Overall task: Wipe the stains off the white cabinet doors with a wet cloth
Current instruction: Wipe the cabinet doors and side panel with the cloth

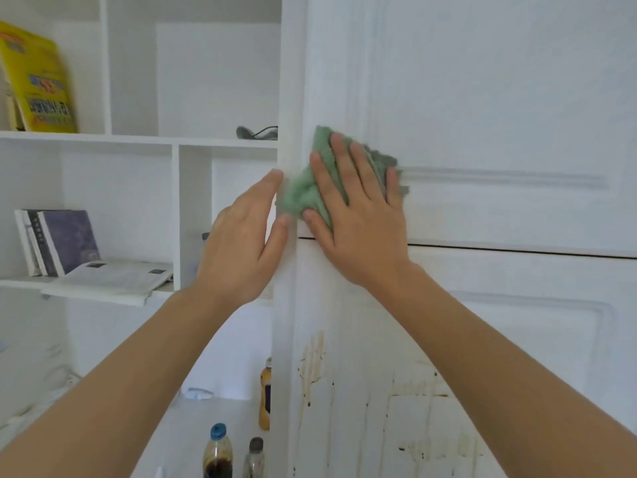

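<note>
My right hand (355, 215) lies flat with straight, spread fingers on a green cloth (303, 194) and presses it against the lower left corner of the upper white cabinet door (482, 98). My left hand (241, 246) rests with straight fingers on the door's left edge, right beside the cloth. Below a dark gap is the lower white door (517, 339). Brown drip stains (312, 360) and dark specks run down the lower door's left and middle part.
Open white shelves (138, 139) stand to the left with a yellow book (38, 81), several leaning books (58, 241) and a flat magazine (113, 277). Lower down stand a yellow-brown bottle (265, 395), a blue-capped bottle (217, 450) and a small dark-capped bottle (255, 457).
</note>
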